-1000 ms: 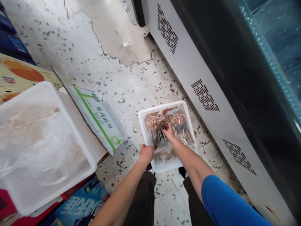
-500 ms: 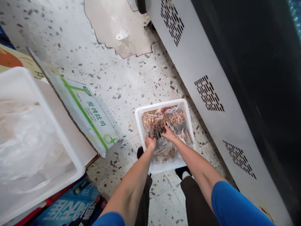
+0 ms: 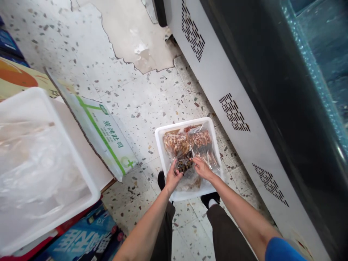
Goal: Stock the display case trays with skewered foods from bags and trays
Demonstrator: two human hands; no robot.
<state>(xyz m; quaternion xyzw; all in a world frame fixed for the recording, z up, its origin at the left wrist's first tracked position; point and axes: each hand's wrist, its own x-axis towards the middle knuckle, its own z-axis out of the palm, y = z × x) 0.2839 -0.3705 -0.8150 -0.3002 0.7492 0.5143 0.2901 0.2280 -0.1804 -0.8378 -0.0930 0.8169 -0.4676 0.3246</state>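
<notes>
A white plastic tub stands on the floor between my feet. Clear plastic bags of what look like skewered food lie in it, among them a reddish-brown bundle at the upper left and another bundle at the upper right. My left hand is at the left side of the dark stick ends, its fingers apart. From the other side my right hand reaches in, thumb and fingertips pinched at the edge of the clear plastic bag. Another crumpled bag lies below my hands.
A bigger white tub lined with plastic stands at the left, beside an opened carton flap with green print. Blue printed packages sit below it. A freezer-like cabinet with vents runs along the right. Cardboard lies on the floor ahead.
Both hands have drawn slightly down from the upper left bundle. My left fingers have spread apart. The view has shifted, showing more of the cabinet on the right.
</notes>
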